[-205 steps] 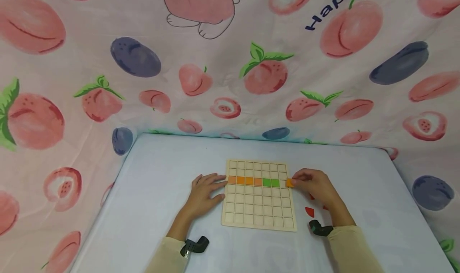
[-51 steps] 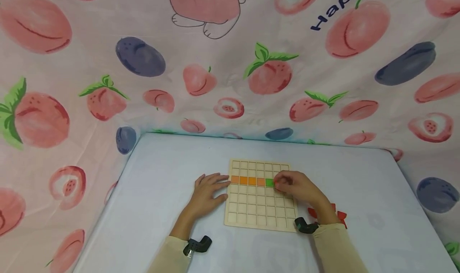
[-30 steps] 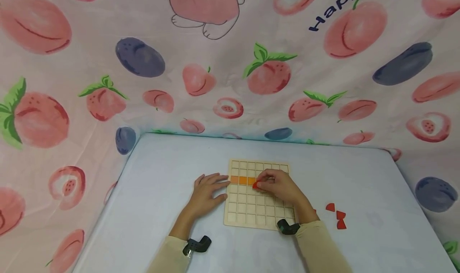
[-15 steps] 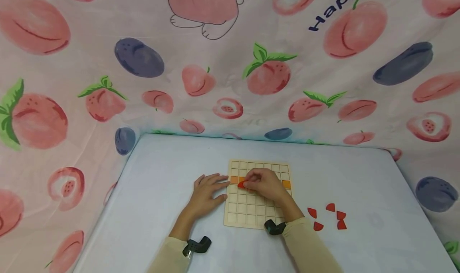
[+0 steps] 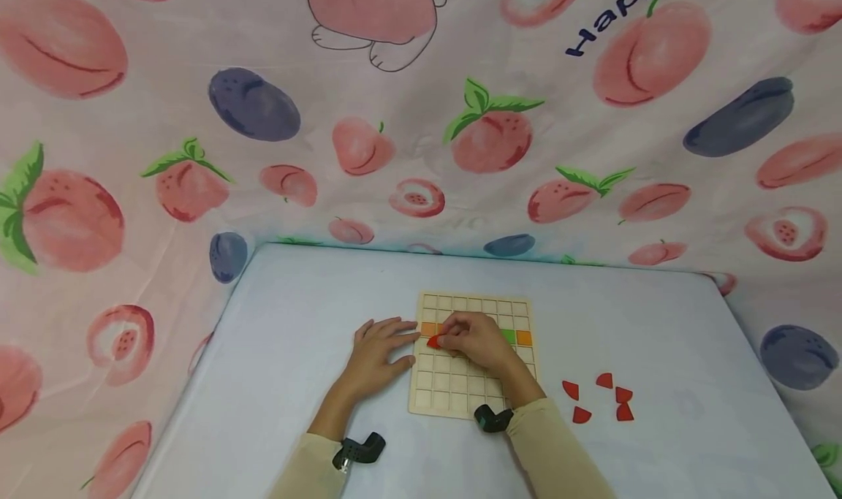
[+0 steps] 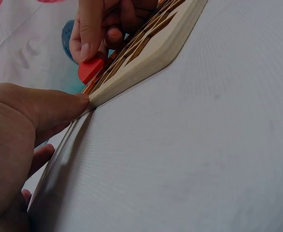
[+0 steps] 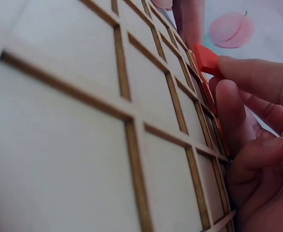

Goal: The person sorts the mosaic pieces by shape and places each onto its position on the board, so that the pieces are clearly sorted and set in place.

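Observation:
A wooden grid board lies on the table, with one row of cells filled by coloured square tiles. My right hand is over the left part of that row and pinches a red quarter-circle piece between thumb and finger. In the right wrist view the red piece is tilted close above the row's edge. My left hand rests at the board's left edge with fingers spread; its thumb touches the board's side in the left wrist view. The right hand hides the middle tiles.
Several loose red quarter-circle pieces lie on the white table right of the board. At the row's right end sit a green tile and an orange tile. A fruit-patterned cloth rises behind the table.
Earlier my right hand held an orange tile at the row's right end; that tile now sits in its cell. Holding a red piece, the hand has moved left along the row. My left hand stays put.

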`<state>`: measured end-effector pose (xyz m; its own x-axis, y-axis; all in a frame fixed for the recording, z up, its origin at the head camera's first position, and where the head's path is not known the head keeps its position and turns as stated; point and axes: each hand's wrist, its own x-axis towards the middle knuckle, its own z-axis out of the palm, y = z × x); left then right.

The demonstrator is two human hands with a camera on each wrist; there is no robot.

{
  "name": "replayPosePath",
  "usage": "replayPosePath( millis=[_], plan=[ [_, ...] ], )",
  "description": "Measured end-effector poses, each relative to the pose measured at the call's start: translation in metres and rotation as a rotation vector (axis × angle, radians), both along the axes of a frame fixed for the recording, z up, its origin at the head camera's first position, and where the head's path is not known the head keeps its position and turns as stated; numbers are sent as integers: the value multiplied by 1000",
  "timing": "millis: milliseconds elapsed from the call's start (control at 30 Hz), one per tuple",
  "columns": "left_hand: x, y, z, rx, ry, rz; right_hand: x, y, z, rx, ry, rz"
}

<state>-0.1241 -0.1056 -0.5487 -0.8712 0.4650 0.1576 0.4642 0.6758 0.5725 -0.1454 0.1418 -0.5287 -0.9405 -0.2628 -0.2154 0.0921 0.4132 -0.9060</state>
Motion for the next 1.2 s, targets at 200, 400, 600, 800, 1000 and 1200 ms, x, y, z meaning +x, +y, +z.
replayPosePath(
  millis=[200,400,600,800,1000,1200],
  plan=[
    [0,0,0,-17,-21,10,0,-4,1,22,2,-18],
    [-1,-1,-1,-15,-23,7,0,-10,5,40,-16,-61],
    [-1,-1,-2,-9,-24,8,0,-13,7,96,9,-82],
    [-1,-1,-2,-9,-22,2,2,-16,8,195,92,-73],
    [-1,-1,-2,2,5,0,4,-18,8,236,138,-61],
    [-1,-2,0,2,-18,-3,5,-19,7,258,161,-55]
  ],
)
